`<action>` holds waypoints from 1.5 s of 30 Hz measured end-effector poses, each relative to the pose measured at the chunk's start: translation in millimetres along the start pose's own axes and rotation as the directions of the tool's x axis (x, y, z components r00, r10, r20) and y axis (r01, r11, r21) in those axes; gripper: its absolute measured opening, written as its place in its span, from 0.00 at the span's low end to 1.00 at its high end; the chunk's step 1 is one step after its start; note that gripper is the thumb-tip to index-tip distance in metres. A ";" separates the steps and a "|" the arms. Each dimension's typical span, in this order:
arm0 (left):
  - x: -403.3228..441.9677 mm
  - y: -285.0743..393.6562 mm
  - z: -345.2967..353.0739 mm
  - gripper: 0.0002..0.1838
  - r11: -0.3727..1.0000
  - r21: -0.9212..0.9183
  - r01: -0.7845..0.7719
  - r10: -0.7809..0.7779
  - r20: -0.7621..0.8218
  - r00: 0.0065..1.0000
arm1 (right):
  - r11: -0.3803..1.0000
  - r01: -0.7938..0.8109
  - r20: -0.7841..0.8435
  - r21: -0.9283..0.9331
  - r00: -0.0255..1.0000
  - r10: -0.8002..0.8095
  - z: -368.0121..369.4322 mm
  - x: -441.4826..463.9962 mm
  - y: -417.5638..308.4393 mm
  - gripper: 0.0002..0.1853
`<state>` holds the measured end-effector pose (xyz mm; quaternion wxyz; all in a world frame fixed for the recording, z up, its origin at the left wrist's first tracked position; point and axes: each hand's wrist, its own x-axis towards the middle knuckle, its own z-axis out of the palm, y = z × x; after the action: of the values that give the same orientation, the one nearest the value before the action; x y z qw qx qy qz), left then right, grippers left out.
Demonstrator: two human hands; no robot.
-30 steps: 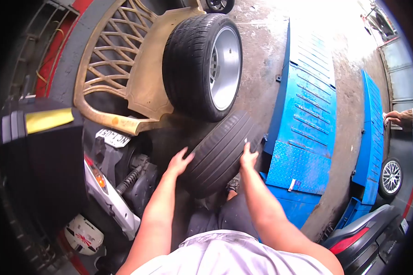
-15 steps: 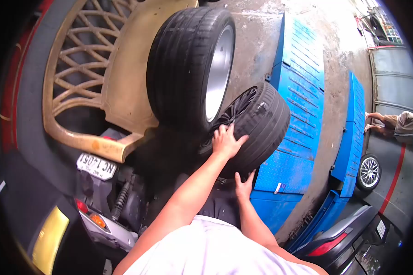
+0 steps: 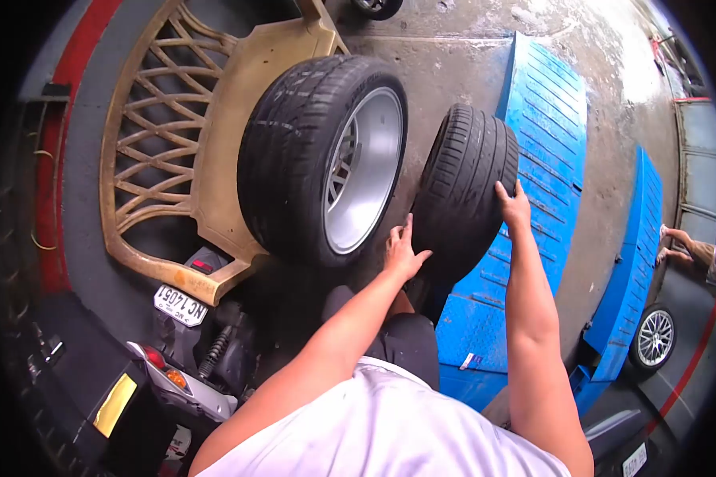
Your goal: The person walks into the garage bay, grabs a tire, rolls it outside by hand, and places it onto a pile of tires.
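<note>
A black tire (image 3: 469,179) stands upright between my hands, beside the blue ramp. My left hand (image 3: 403,253) lies at its lower left edge with the fingers spread. On the tire's right edge, my right hand (image 3: 514,204) rests with thumb and finger apart, touching the rubber. Just left of this tire is a larger tire (image 3: 290,159) on a silver rim, in front of the tan bench. The held tire's underside and its rim are hidden from view.
The tan lattice bench (image 3: 231,127) is at the upper left, above a motorcycle (image 3: 187,381). Blue ramps (image 3: 545,135) (image 3: 632,262) run along the right. A silver-rimmed wheel (image 3: 654,338), a dark car (image 3: 612,433) and another person's legs (image 3: 688,245) are at the far right.
The tire between my hands has moved up and turned, so its spoked rim no longer shows. My right hand has shifted up to its right edge, my left hand off the rim side.
</note>
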<state>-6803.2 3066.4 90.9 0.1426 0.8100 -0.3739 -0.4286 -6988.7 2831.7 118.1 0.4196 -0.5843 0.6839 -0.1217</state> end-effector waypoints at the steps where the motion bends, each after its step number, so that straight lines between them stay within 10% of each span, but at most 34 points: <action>1: 11.8 20.3 1.9 0.60 0.999 -0.046 -0.020 0.017 -0.051 0.999 | 0.989 -0.026 -0.079 -0.145 0.997 0.015 -3.6 16.8 -3.3 0.47; 12: 233.2 253.5 -67.0 0.60 0.993 -0.096 0.075 -0.079 -0.037 0.996 | 0.978 0.017 0.006 0.207 1.000 -0.019 -46.0 48.1 19.4 0.61; 17: 415.5 326.0 -130.2 0.54 0.987 -0.122 0.102 -0.113 -0.089 0.990 | 0.998 -0.015 -0.037 -0.060 0.999 0.013 -9.8 116.2 -19.6 0.65; 20: 438.0 322.1 -141.7 0.49 0.912 -0.237 -0.334 0.280 -0.235 0.931 | 0.975 -0.185 -0.104 -0.120 0.979 0.173 9.5 152.0 -69.0 0.65; 28: 393.1 279.0 -115.2 0.59 0.982 -0.173 -0.071 0.078 0.031 0.996 | 0.992 -0.110 -0.005 -0.059 0.994 0.110 -25.6 318.4 -118.0 0.50; 36: 533.9 395.7 -176.1 0.58 1.000 -0.016 -0.009 0.011 0.090 0.996 | 0.988 -0.122 0.210 -0.094 0.968 0.140 -63.7 468.8 -194.9 0.55; 45: 737.5 552.9 -237.4 0.51 0.984 0.063 -0.166 0.171 -0.071 0.983 | 0.955 -0.251 -0.078 -0.156 0.967 0.242 -85.8 671.2 -304.9 0.56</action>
<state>-6620.0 2132.5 102.9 0.1695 0.7950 -0.4474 -0.3729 -6814.1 2111.3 81.7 0.3616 -0.5233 0.7711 -0.0286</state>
